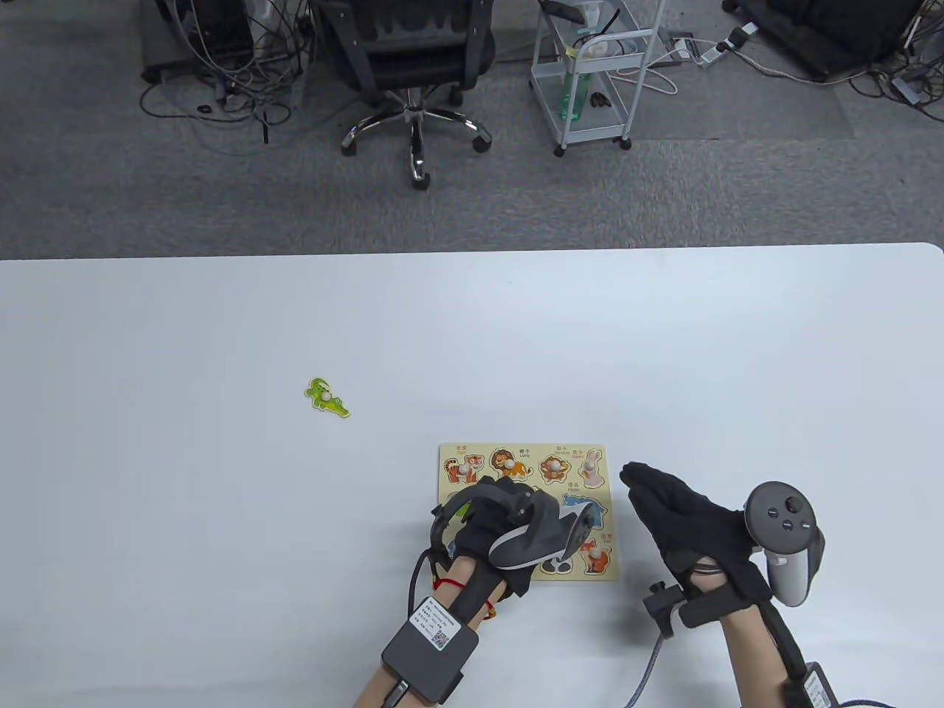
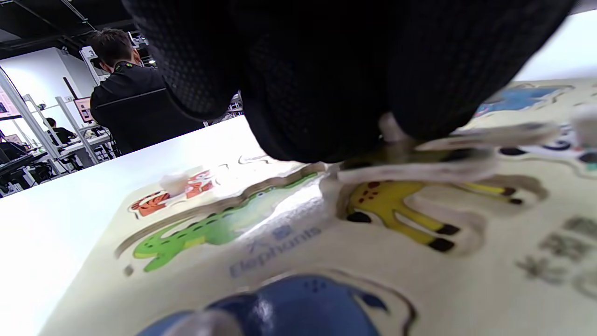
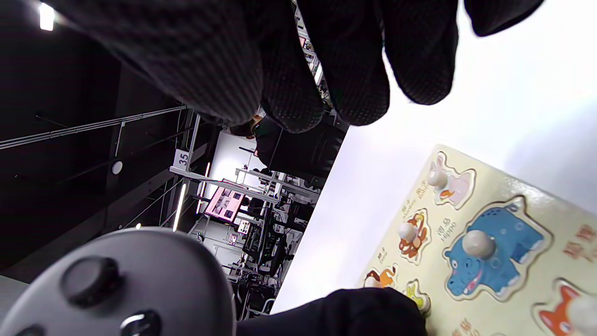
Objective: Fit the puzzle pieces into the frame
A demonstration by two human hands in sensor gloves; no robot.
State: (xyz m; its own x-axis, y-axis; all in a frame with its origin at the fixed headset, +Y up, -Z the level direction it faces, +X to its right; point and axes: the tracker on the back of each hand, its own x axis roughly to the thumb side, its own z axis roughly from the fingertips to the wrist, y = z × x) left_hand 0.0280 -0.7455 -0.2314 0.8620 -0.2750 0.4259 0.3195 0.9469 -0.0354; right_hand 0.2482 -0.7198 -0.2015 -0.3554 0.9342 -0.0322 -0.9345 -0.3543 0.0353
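Biggest risk I can see: the yellow giraffe puzzle piece [image 2: 438, 156] sits tilted over its cutout, so pressing now could jam an edge or skid the pale wooden puzzle frame [image 1: 527, 451] across the white table [image 1: 221, 516]. The left hand [image 1: 495, 532], over the frame's near-left part, has its fingers curled down around the piece's peg, as far as I can tell. The right hand [image 1: 682, 520] hovers just right of the frame, fingers straight, holding nothing. The green crocodile piece [image 1: 326, 397] lies well off to the far left.

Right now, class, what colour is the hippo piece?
Blue hippo piece, clearest in the right wrist view.
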